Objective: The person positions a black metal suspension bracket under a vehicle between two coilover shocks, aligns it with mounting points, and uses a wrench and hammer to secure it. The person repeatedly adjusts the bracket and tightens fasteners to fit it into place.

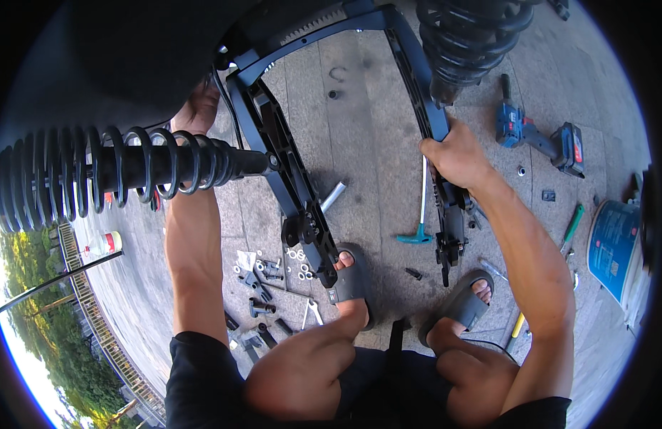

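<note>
A black forked metal frame (322,34), like a swingarm, spans in front of me with two arms reaching toward my feet. My right hand (456,155) is closed round its right arm (411,71). Beyond the left coil-spring shock absorber (145,163), my left hand (196,109) reaches up to a large dark body (109,64); its fingers are mostly hidden. This shock's end meets the frame's left arm (282,154). Another coil-spring shock absorber (474,36) hangs at the upper right. Below my right hand is a teal T-handle hex key (415,237), its shaft running up toward the hand.
On the paving lie a cordless drill (535,132) and a green-handled tool (575,223), with a blue-and-white bucket (613,243) at the right. Several bolts, washers and brackets (263,307) are scattered by my left foot. A metal tube (333,195) lies beside the frame's left arm.
</note>
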The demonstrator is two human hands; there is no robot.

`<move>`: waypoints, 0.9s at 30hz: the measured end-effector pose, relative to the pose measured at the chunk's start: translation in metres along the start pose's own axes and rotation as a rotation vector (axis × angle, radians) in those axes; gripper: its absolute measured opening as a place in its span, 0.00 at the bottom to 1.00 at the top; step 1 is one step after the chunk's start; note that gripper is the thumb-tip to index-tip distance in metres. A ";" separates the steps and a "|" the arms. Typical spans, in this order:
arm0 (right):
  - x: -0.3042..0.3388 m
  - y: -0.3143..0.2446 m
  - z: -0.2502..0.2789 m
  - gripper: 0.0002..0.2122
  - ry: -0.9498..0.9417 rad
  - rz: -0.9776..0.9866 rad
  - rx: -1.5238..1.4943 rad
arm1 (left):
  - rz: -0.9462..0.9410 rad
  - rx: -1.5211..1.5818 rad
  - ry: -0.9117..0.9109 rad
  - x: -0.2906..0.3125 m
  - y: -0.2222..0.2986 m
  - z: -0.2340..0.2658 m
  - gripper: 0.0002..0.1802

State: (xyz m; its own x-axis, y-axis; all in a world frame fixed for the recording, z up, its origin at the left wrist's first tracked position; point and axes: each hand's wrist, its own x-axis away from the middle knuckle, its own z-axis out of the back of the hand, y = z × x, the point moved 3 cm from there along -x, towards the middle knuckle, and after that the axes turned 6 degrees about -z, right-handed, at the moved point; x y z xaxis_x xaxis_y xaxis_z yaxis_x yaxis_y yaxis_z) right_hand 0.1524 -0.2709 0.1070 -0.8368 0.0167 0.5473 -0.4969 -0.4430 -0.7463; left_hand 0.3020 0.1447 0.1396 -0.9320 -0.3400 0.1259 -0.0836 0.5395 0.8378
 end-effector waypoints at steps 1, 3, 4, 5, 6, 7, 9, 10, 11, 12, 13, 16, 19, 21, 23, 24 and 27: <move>-0.001 0.002 0.001 0.23 0.013 0.016 0.004 | -0.002 0.002 -0.006 -0.002 -0.001 -0.001 0.08; -0.003 0.004 0.001 0.24 0.029 0.035 0.003 | -0.006 0.001 0.011 -0.006 -0.004 0.001 0.08; -0.003 0.006 0.001 0.25 0.047 0.028 0.021 | -0.002 0.010 -0.009 -0.009 -0.005 0.002 0.08; -0.004 0.006 0.000 0.25 0.014 0.030 -0.020 | 0.001 0.017 0.006 -0.012 -0.006 0.004 0.07; -0.003 0.007 -0.001 0.26 -0.010 0.018 -0.040 | 0.005 0.025 0.023 -0.014 -0.007 0.006 0.07; -0.003 0.007 -0.001 0.26 -0.032 0.006 -0.060 | 0.019 0.039 0.013 -0.015 -0.007 0.007 0.07; -0.003 0.005 -0.001 0.27 -0.044 0.006 -0.115 | 0.024 0.026 -0.012 -0.015 -0.005 0.009 0.06; -0.003 0.004 -0.002 0.27 -0.059 -0.006 -0.141 | 0.027 0.016 0.004 -0.014 -0.004 0.010 0.06; -0.004 0.004 -0.001 0.28 -0.064 -0.007 -0.153 | 0.025 0.013 -0.032 -0.013 -0.003 0.009 0.06; -0.004 0.004 0.001 0.28 -0.078 -0.021 -0.162 | 0.019 0.005 -0.027 -0.011 -0.003 0.009 0.06; -0.004 0.004 0.002 0.29 -0.092 -0.025 -0.179 | 0.010 -0.011 -0.038 -0.012 -0.002 0.010 0.06; -0.007 0.005 0.002 0.29 -0.086 -0.021 -0.194 | 0.031 0.010 -0.003 -0.019 -0.003 0.019 0.10; -0.009 0.007 0.000 0.28 -0.087 0.003 -0.213 | 0.011 0.018 -0.059 -0.021 -0.003 0.035 0.13; -0.009 0.006 -0.001 0.27 -0.082 0.063 -0.206 | -0.010 -0.186 0.126 0.005 0.002 0.051 0.14; -0.010 0.006 0.001 0.26 -0.079 0.082 -0.193 | -0.106 -0.251 0.104 0.066 0.016 0.055 0.12; -0.009 0.006 0.002 0.25 -0.087 0.078 -0.187 | -0.253 -0.529 0.265 0.117 0.021 0.059 0.11; -0.010 0.005 0.006 0.22 -0.104 0.042 -0.166 | -0.333 -0.879 0.161 0.275 0.025 0.029 0.13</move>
State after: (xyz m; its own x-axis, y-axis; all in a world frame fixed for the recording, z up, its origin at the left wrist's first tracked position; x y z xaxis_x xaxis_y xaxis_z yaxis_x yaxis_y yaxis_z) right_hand 0.1589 -0.2783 0.0999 -0.8336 -0.0954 0.5440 -0.5002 -0.2871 -0.8169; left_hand 0.0333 0.0868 0.1803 -0.8431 -0.5088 -0.1741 0.0203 -0.3537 0.9351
